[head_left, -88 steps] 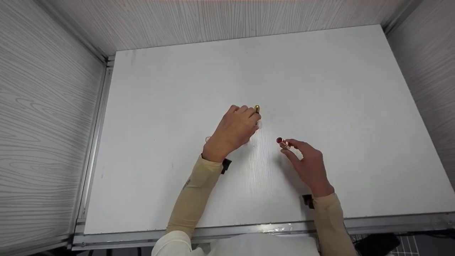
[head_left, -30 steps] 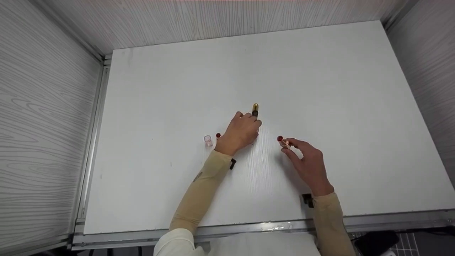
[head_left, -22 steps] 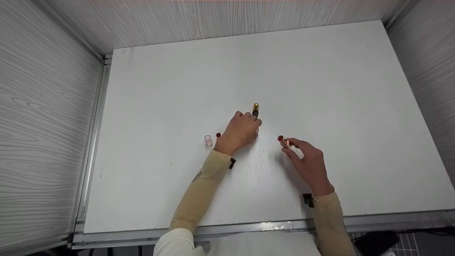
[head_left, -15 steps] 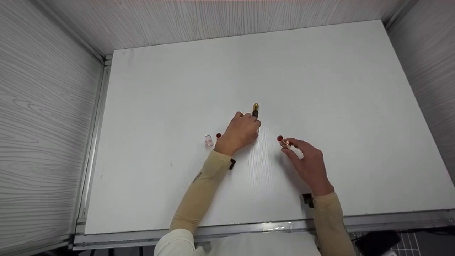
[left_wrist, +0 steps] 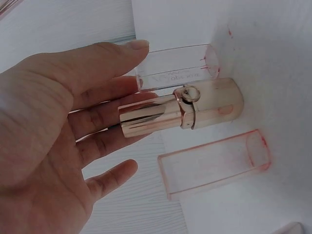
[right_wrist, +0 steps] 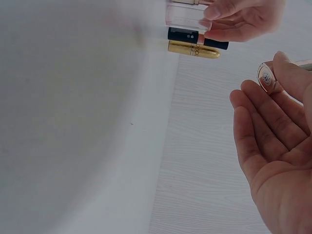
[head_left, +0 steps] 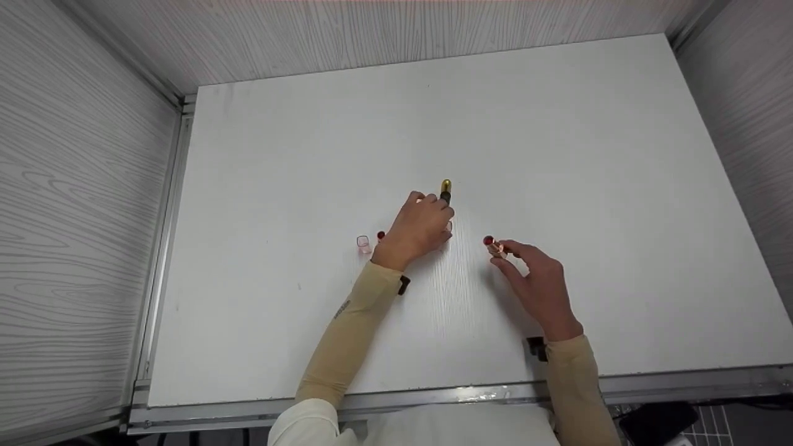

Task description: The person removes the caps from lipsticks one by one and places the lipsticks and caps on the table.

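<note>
I had the rose-gold tube [head_left: 495,249], red inside its mouth, pinched in my right grip [head_left: 536,279], right of the rest. My left grip [head_left: 414,229] pinched a clear cap [left_wrist: 178,68], red-smeared at its base; farther left, another tube [left_wrist: 217,105] and see-through cap [left_wrist: 214,165] stood on the surface [head_left: 279,155].

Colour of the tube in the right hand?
The tube is shiny rose gold, red at its top end. Best seen in the head view.

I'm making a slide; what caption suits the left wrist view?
Left hand pinches a clear plastic cap beside a shiny rose-gold lipstick tube and a pink-edged transparent plastic cap.
</note>
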Motion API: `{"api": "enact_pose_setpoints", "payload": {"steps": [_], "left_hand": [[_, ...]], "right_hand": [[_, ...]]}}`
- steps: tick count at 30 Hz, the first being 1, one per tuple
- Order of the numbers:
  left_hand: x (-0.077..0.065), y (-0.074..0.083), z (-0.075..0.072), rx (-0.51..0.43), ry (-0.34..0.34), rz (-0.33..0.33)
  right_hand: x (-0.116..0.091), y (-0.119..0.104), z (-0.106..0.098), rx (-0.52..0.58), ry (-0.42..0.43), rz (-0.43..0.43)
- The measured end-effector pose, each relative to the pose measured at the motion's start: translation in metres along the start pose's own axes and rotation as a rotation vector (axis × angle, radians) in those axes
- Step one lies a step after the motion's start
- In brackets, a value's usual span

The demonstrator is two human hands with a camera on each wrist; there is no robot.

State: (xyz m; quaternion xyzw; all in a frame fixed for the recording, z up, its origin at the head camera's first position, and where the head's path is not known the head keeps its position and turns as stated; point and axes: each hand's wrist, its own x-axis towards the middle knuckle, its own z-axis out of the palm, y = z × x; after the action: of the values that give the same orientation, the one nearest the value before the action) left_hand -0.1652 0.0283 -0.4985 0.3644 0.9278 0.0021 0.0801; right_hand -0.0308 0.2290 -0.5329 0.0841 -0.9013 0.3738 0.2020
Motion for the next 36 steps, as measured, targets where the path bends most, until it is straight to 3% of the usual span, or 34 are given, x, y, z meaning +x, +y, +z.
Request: {"api": "enact_pose_setpoints", "payload": {"steps": [14, 27, 36], "left_hand": [[-0.025, 0.0, -0.033, -0.014, 0.157, 0.032], [-0.046, 0.016, -0.057, -0.044, 0.334, 0.204], [-0.048, 0.024, -0.056, -0.061, 0.372, 0.277]], "right_hand": [[0.002, -0.004, 0.001, -0.005, 0.002, -0.02], [0.004, -0.008, 0.001, 0.003, -0.013, -0.039], [0.005, -0.01, 0.002, -0.004, -0.036, -0.063]]}}
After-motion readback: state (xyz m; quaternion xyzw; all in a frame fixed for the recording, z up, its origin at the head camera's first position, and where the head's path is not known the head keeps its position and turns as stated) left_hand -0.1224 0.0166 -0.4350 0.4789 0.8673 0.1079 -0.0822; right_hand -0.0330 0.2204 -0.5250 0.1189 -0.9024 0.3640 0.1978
